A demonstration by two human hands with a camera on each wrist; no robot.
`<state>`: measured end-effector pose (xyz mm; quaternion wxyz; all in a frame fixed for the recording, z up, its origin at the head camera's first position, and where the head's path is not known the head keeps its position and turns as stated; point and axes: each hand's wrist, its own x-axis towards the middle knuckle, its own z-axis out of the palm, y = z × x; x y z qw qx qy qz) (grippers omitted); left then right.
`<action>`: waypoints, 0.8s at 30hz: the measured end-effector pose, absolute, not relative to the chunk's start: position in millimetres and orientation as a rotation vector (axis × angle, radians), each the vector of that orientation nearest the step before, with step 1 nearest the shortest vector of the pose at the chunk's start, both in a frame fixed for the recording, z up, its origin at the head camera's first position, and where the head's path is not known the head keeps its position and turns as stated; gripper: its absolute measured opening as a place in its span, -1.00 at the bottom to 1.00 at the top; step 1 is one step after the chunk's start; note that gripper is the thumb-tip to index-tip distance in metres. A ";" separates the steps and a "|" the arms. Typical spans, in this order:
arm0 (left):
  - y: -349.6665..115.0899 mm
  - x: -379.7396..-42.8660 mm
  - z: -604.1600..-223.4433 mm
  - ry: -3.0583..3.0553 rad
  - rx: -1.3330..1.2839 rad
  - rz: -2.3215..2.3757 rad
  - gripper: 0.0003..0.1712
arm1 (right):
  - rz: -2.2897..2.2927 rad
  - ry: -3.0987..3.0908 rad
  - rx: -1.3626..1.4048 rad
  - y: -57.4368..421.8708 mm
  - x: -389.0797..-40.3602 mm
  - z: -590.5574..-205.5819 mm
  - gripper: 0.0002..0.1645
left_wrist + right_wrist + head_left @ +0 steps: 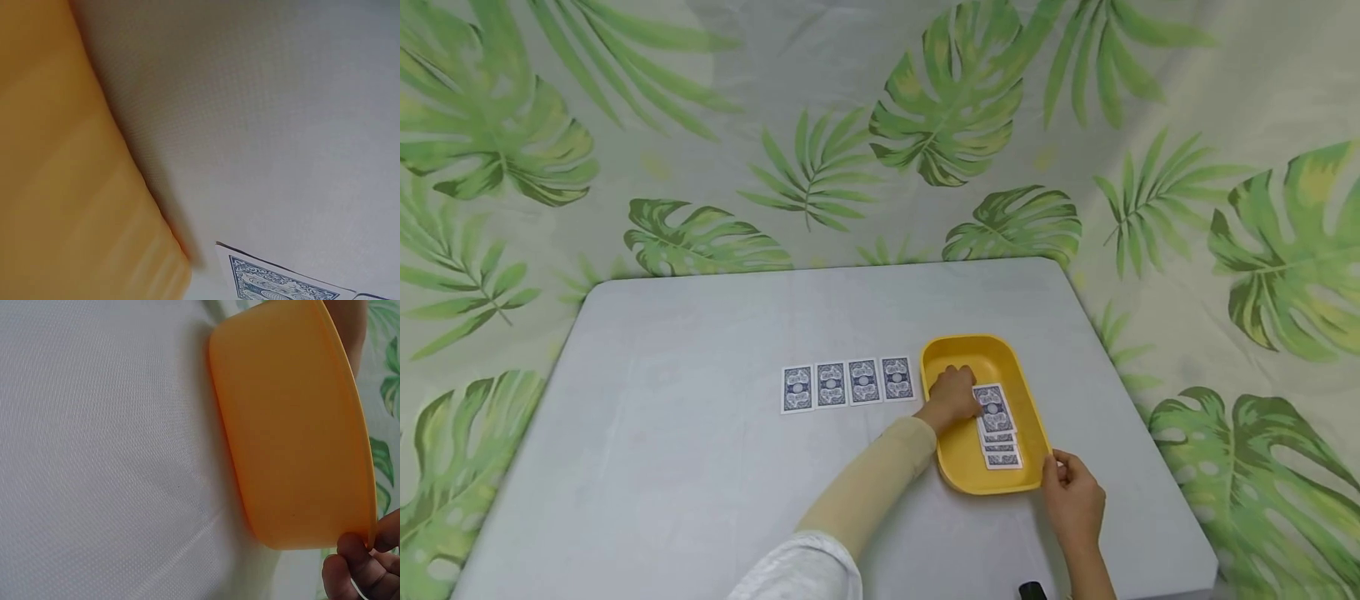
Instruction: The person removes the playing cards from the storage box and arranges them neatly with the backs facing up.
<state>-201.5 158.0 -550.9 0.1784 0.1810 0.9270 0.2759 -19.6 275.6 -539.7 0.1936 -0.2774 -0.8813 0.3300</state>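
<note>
Inside the yellow tray [951, 462], my left hand [953, 393] pinches the left edge of a blue-backed playing card [995, 408]. That card overlaps several other face-down cards [1002, 459] staggered below it along the tray's right side. My right hand [1075, 496] grips the tray's near right corner, thumb and fingers over the rim. The right wrist view shows those fingertips [353, 547] at the rim of the tray [290, 431]. In the left wrist view the tray's outer wall [81, 175] fills the left side, and the left hand itself is out of sight.
Left of the tray, several face-down playing cards [847, 382] lie in a row on the white-covered table [662, 433]; the nearest one [275, 281] shows in the left wrist view. A small black object [1032, 591] is at the near edge. Leaf-patterned cloth [820, 92] hangs behind.
</note>
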 end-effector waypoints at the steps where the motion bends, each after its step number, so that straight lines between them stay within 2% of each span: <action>1: 158.4 -201.6 -550.7 2.624 0.511 0.776 -0.41 | 0.928 -2.473 -0.773 276.0 -19.8 -539.2 -0.71; 12: 159.4 -201.1 -545.4 2.616 0.450 0.776 -0.45 | 0.939 -2.479 -0.790 274.8 -20.5 -535.4 -0.69; 20: 158.2 -202.1 -545.5 2.579 0.411 0.997 -0.68 | 0.942 -2.483 -0.817 274.4 -20.5 -536.7 -0.68; 24: 157.5 -201.9 -546.3 2.591 0.442 1.149 -0.70 | 0.935 -2.482 -0.813 274.8 -20.5 -537.7 -0.69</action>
